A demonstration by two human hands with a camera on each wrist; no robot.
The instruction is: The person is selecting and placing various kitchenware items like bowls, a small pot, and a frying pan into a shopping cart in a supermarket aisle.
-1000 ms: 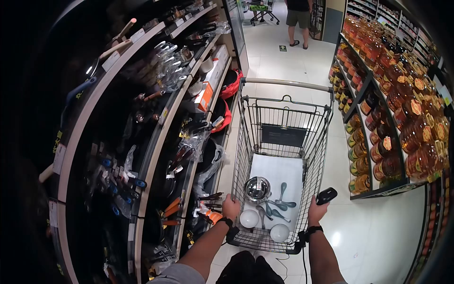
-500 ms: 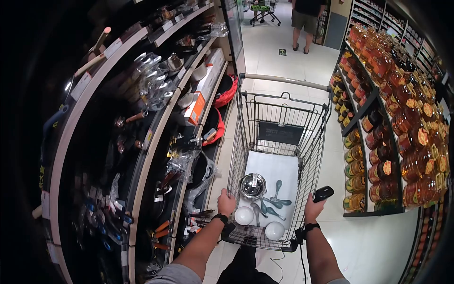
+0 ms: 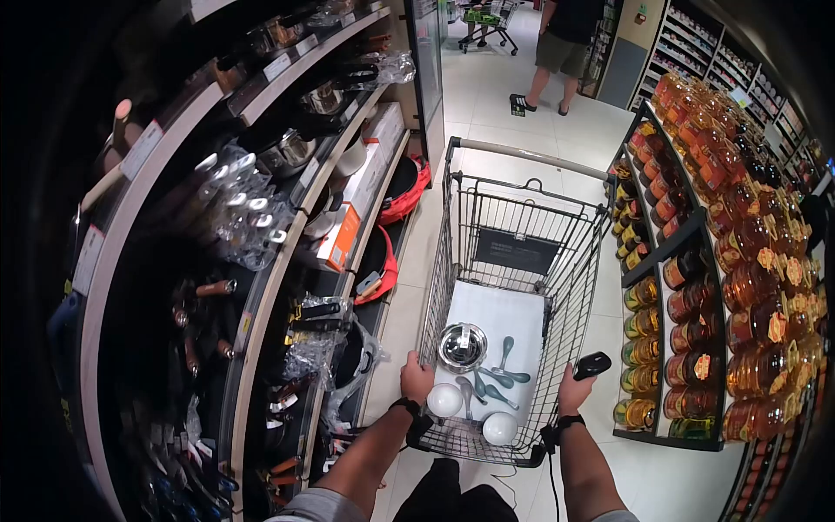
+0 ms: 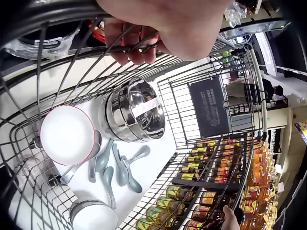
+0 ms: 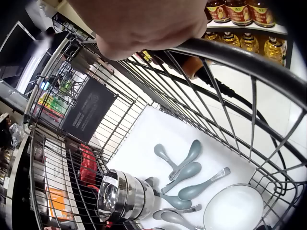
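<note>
My left hand (image 3: 417, 378) grips the left rim of a wire shopping cart (image 3: 522, 228); in the left wrist view its fingers (image 4: 132, 50) curl over the top wire. My right hand (image 3: 573, 390) rests on the cart's right rim and holds a black handheld device (image 3: 592, 364). In the cart lie stacked steel bowls (image 3: 462, 346), two white bowls (image 3: 444, 399) and several grey spoons (image 3: 498, 376). The wrist views show the same steel bowls (image 4: 136, 113) (image 5: 122, 197), the spoons (image 5: 184, 170) and a white bowl (image 4: 67, 134).
Cookware shelves (image 3: 287, 200) line the aisle close on the left. A rack of oil bottles (image 3: 739, 235) stands on the right. Ahead, a person (image 3: 557, 43) stands by another cart (image 3: 483, 13). Pale tiled floor runs ahead of my cart.
The cart and I have moved forward along the aisle; the left shelves have slid back past me. Both hands keep the same hold.
</note>
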